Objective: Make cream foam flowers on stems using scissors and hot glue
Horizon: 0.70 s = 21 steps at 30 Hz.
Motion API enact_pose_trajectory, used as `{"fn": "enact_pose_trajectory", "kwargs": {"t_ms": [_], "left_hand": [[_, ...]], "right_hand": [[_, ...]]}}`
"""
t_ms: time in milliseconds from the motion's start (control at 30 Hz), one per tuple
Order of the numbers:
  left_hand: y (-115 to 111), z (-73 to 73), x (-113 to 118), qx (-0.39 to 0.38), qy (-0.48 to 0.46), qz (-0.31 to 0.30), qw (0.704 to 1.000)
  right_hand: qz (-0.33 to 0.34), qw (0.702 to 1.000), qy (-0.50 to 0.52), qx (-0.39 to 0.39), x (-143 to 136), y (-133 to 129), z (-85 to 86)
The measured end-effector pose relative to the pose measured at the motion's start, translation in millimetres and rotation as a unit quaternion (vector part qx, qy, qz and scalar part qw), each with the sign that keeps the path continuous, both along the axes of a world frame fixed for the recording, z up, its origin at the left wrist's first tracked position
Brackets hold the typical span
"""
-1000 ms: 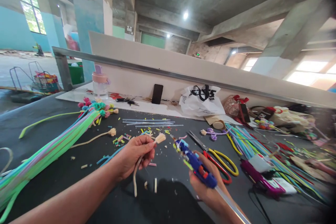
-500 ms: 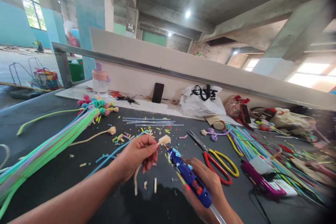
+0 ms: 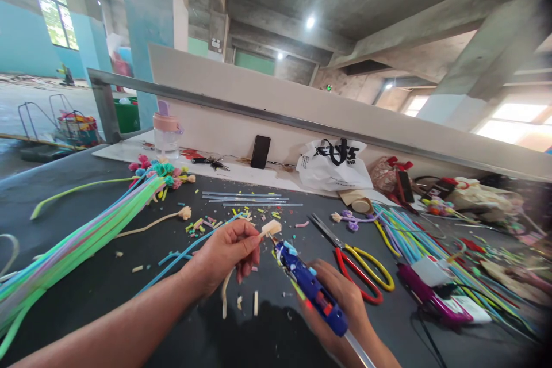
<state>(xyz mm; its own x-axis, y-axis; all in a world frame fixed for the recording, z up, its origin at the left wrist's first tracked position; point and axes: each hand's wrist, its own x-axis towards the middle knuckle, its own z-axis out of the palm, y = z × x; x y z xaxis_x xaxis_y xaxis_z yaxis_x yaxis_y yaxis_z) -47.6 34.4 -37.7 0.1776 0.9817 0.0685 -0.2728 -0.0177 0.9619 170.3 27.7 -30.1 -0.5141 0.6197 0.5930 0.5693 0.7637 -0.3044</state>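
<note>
My left hand [image 3: 235,250] is closed in a pinch on a cream chenille stem, whose pale flower-like tip [image 3: 271,227] sticks out past the fingers and whose tail [image 3: 225,293] hangs below. In my right hand [image 3: 342,299] is a blue hot glue gun [image 3: 308,282], with a clear glue stick [image 3: 359,351] coming out of its rear. The gun's nozzle is at the underside of the cream tip; whether they touch I cannot tell. Scissors [image 3: 356,259] with red and yellow handles lie to the right. Clear glue sticks [image 3: 245,199] rest beyond my hands.
A bundle of green chenille stems [image 3: 90,230] with coloured flower heads lies on the left. More stems [image 3: 414,230] and a purple tool [image 3: 431,296] are at the right. A bottle [image 3: 166,132], a phone [image 3: 261,152] and a white bag [image 3: 332,167] stand along the back. Coloured scraps are scattered about.
Both hands stay almost where they were. The cream tip looks slightly turned, showing a flatter side above the nozzle. The whole view has shifted very slightly.
</note>
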Motion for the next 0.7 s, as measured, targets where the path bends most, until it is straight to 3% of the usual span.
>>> {"fn": "enact_pose_trajectory", "kwargs": {"t_ms": [433, 700], "left_hand": [[-1.0, 1.5, -0.5, 0.001, 0.000, -0.001, 1.000], [0.5, 4.9, -6.3, -0.034, -0.048, -0.013, 0.998]], "right_hand": [[-0.015, 0.996, -0.034, 0.075, 0.2, 3.7, -0.6], [-0.024, 0.997, -0.073, 0.018, 4.7, 7.2, -9.8]]}}
